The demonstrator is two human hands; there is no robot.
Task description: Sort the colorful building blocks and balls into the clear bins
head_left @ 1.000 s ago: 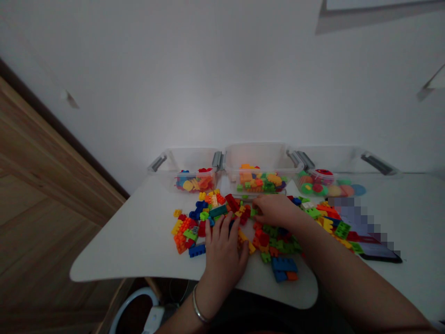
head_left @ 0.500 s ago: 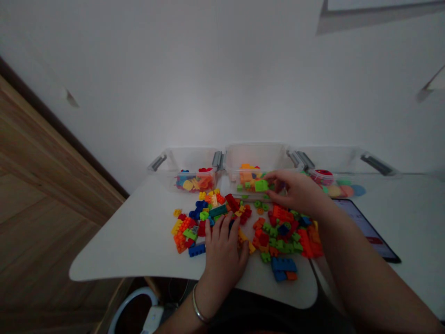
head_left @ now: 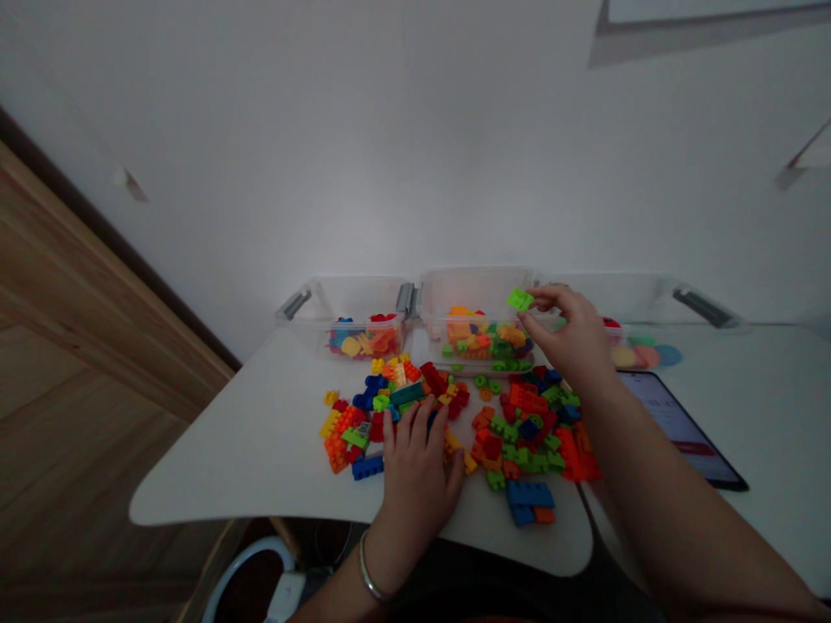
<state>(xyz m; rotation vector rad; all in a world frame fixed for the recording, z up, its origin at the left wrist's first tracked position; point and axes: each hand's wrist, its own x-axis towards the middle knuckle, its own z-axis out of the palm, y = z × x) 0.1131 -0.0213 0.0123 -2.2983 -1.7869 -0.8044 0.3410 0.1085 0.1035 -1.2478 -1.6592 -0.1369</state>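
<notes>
The right hand [head_left: 571, 336] is pinching a lime-green plastic brick [head_left: 520, 299] above a clear plastic bin [head_left: 477, 298]; the left hand [head_left: 415, 489] is resting spread, apparently gripping nothing, among loose multicoloured plastic bricks [head_left: 525, 441].

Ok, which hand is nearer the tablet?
Right hand is nearer: it is up and left of the tablet, not touching it. Left hand is much farther left, among the toy bricks.

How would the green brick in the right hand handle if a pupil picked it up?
The lime-green plastic brick pinched by the right hand looks stiff, keeping its flat shape in the pinch. It is probably light, since that small pinch alone holds it up. Its flat sides suggest it would not roll.
</notes>
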